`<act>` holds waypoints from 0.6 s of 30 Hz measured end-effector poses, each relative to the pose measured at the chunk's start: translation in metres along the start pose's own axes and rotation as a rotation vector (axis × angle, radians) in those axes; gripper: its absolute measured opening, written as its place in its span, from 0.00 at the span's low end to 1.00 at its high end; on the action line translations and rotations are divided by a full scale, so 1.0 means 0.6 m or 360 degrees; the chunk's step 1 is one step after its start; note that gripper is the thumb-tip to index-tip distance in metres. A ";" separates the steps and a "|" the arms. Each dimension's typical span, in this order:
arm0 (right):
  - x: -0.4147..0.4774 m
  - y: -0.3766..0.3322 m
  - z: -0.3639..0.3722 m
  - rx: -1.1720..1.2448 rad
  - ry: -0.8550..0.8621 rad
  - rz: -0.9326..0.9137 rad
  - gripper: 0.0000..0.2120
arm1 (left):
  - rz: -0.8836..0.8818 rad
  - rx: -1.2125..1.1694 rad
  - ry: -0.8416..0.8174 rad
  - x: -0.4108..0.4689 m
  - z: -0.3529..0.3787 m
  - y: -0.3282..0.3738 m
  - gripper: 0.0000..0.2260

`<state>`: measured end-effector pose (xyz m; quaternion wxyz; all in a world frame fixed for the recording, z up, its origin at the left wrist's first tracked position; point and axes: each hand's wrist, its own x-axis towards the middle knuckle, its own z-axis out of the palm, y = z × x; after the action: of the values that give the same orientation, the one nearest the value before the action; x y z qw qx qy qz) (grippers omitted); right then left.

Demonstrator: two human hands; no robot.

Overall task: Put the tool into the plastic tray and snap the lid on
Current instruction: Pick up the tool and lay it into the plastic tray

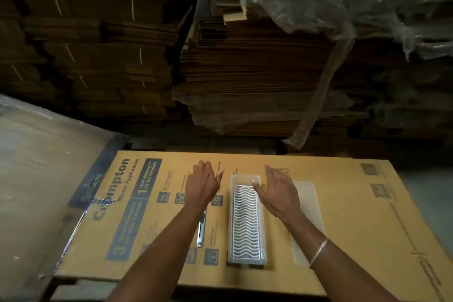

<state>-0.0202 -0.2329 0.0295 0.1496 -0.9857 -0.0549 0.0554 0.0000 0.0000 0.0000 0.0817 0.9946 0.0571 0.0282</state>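
A long clear plastic tray (246, 223) with a wavy ribbed bottom lies lengthwise on a flat printed carton (355, 203). Left of the tray a slim metal tool (201, 230) lies on the carton, partly hidden under my left forearm. The flat clear lid (307, 203) lies right of the tray, mostly covered by my right arm. My left hand (202, 184) hovers open, fingers spread, left of the tray's far end. My right hand (277, 191) is also open, its thumb over the tray's far right corner. Neither hand holds anything.
Tall stacks of flattened cardboard (245, 68) rise behind the carton. Crumpled plastic sheeting (355, 2) drapes over the stack at upper right. A plastic-wrapped board (44, 167) stands at left. The carton's near edge (220, 284) lies close to me.
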 end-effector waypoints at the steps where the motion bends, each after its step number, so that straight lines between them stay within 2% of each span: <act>1: -0.004 0.001 0.002 0.0011 0.0013 0.0005 0.37 | -0.0041 0.0038 -0.0068 -0.007 0.012 -0.005 0.26; 4: -0.016 0.001 0.005 -0.0025 0.0072 0.0033 0.35 | -0.0123 0.0056 -0.0268 -0.030 0.058 -0.020 0.23; 11: -0.035 0.010 0.018 -0.0121 0.0017 0.0103 0.34 | -0.0298 0.0101 -0.0669 -0.054 0.145 -0.061 0.19; 18: -0.045 0.017 0.020 -0.0143 0.0041 0.0112 0.33 | -0.0567 -0.0127 -0.0588 -0.072 0.165 -0.059 0.14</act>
<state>-0.0473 -0.2428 0.0177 0.1037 -0.9933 -0.0208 0.0455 -0.0403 0.0136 -0.1055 0.1336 0.9531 0.2145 -0.1664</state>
